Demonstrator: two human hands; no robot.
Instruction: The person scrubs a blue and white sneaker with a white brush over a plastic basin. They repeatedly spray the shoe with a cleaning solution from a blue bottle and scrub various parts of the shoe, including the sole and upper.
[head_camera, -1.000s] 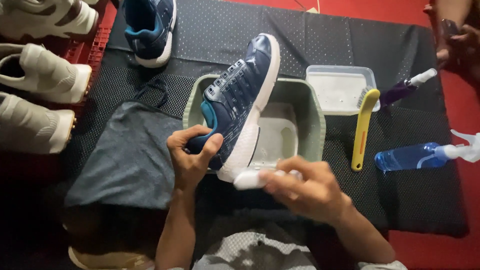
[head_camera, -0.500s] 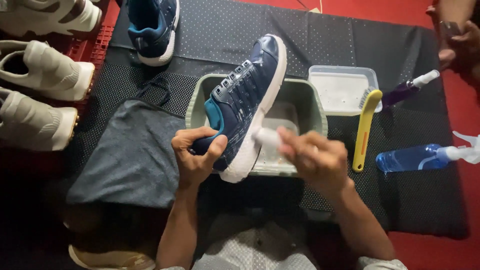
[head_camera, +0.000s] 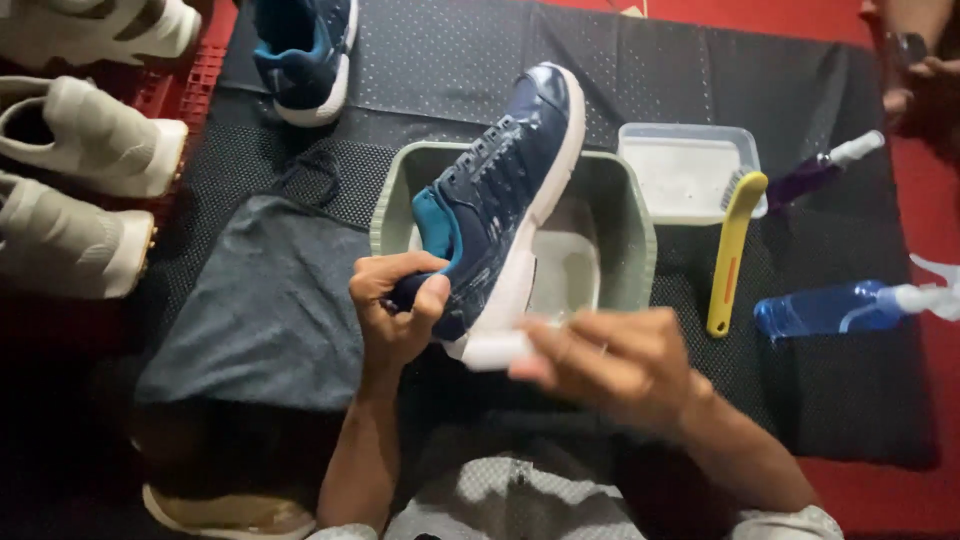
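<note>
- Black mat (head_camera: 640, 60) is lying under a green basin (head_camera: 625, 215), clear tub (head_camera: 690, 150), blue spray bottle (head_camera: 830, 308).
- Left hand (head_camera: 398, 305) is gripping navy sneaker (head_camera: 500, 190); right hand (head_camera: 610, 362), now lower, is clasping white block (head_camera: 495, 350).

a black dotted mat (head_camera: 640, 60) carries a green basin (head_camera: 625, 210), grey cloth (head_camera: 270, 300), spray bottle (head_camera: 830, 308).

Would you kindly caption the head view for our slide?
Left hand holds a navy sneaker over a green basin; right hand presses a white block to its sole.
</note>
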